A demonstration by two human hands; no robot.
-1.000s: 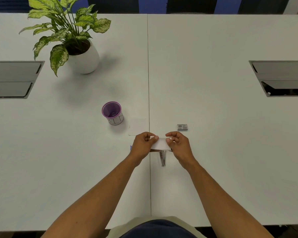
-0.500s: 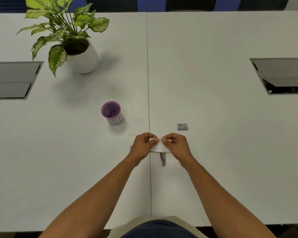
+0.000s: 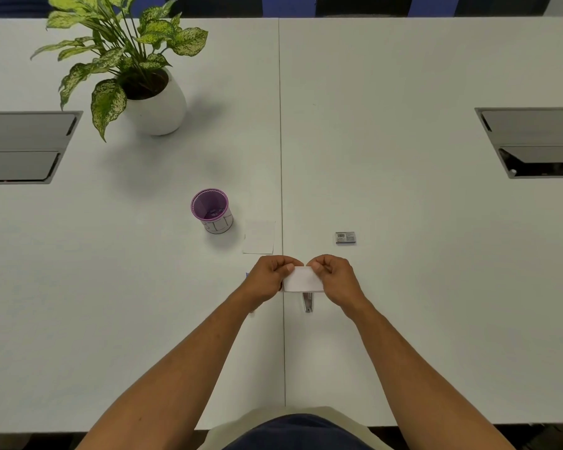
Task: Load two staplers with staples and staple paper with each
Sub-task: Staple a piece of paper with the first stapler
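Both hands pinch a small white paper [image 3: 301, 279] just above the table, my left hand [image 3: 269, 277] on its left edge and my right hand [image 3: 333, 279] on its right edge. A metal stapler [image 3: 307, 302] lies on the table below the paper, its far end hidden by it. A sliver of something blue [image 3: 247, 275] peeks out left of my left hand; I cannot tell what it is. A second white paper sheet [image 3: 259, 237] lies flat just beyond the hands. A small grey staple box [image 3: 345, 238] sits to the right of it.
A purple pen cup [image 3: 212, 210] stands left of the flat sheet. A potted plant in a white pot [image 3: 157, 107] is at the back left. Two recessed metal cable hatches sit in the table, one at the left [image 3: 23, 147] and one at the right [image 3: 533, 141].
The hands have drawn closer together on the held paper, thumbs nearly meeting at its top edge. The camera shifted slightly, and the flat sheet shows again beyond the hands.
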